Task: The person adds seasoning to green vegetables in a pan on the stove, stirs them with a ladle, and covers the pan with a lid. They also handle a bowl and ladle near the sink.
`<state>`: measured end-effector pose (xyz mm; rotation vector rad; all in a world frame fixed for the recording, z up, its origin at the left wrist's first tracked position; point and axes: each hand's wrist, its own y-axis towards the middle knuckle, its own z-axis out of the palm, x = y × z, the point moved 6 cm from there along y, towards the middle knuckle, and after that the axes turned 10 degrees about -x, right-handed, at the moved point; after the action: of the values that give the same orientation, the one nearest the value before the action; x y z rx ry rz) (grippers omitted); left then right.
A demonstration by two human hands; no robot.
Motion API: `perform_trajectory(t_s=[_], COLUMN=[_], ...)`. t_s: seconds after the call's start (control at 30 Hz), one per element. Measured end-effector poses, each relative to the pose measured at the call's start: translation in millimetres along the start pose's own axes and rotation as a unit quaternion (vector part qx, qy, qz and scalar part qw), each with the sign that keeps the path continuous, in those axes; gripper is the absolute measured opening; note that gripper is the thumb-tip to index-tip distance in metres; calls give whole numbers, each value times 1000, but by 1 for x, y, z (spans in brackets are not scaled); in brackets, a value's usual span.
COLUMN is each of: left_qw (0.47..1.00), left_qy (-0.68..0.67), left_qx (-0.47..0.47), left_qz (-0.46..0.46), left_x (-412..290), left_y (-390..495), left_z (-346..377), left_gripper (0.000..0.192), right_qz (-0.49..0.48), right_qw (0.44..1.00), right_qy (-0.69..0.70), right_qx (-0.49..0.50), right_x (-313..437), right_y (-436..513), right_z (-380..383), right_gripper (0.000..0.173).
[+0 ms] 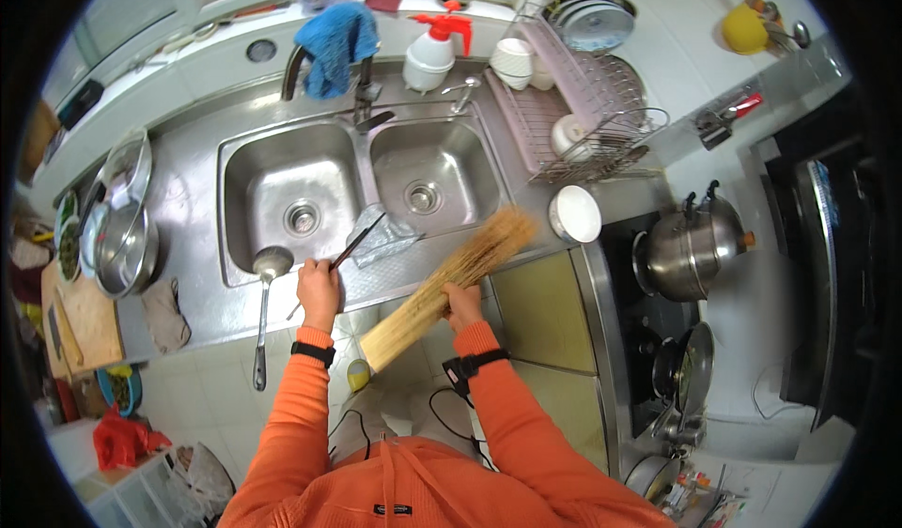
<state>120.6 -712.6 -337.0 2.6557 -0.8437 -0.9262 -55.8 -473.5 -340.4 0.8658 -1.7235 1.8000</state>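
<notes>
My right hand (463,304) grips a bundled straw or bamboo brush (451,281) at its middle, its frayed end pointing up and right above the counter edge. At the front of the sink, my left hand (318,290) is closed around dark chopsticks (358,240) that slant up and right. Just left of that hand lies a metal ladle (272,264), its bowl over the front rim of the left basin and its handle jutting past the counter. A wet grey cloth (384,235) is draped over the front of the divider between the two basins.
Steel double sink (292,183); blue cloth (338,42) on the faucet; sprayer (430,59) behind. Dish rack (521,119) and white bowl (575,214) right; steamer pot (687,246) and pan (696,369) on the stove. Steel bowls (130,253), cutting board (95,324) with knife, and grey rag (166,316) left.
</notes>
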Motion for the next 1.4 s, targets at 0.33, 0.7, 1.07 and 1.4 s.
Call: perform_trajectory(t_s=[0.33,0.7,1.07,1.4], left_qw=[1000,997,955,801], left_qy=[-14,8,-279,-455], left_qx=[9,-51,88,337], left_qz=[26,-64,34,194], left_x=[-8,-24,-169,-384], left_y=[-3,-17,9,-69], left_z=[-2,-23,-22,13], left_gripper=[18,31,21,21], right_qz=[-806,-614,-703,-489], right_qw=[453,377,481,775], right_qy=[-333,-647,-467,-313], right_qx=[-186,-251,-239,-249], right_x=[395,592,526,239], right_y=[-158,77,12,-198], right_z=[-11,-37,-90,-366], right_gripper=[51,41,59,24])
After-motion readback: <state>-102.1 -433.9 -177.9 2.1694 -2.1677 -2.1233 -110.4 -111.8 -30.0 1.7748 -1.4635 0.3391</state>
